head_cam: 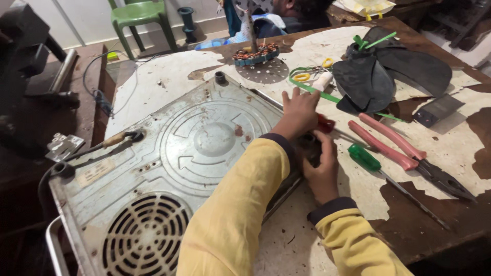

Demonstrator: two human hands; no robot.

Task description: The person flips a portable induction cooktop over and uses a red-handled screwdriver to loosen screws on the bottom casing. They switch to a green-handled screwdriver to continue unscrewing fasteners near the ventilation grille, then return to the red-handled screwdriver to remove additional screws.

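A grey metal appliance base [169, 153] with a round fan grille [146, 237] lies face down on the worn bench. My left hand [298, 113] rests on its right edge, fingers spread over a red-handled tool [326, 123] that lies just beyond the casing. My right hand [321, 166] presses against the casing's right side, fingers curled at a dark corner part; what it grips is hidden. Both sleeves are yellow.
Right of my hands lie pink-handled pliers [394, 145] and a green-handled screwdriver [364, 157]. Black fan blades [388, 71], yellow-handled scissors [314, 71] and a wound copper stator [255, 53] sit farther back. A green plastic chair [138, 15] and a person stand beyond the bench.
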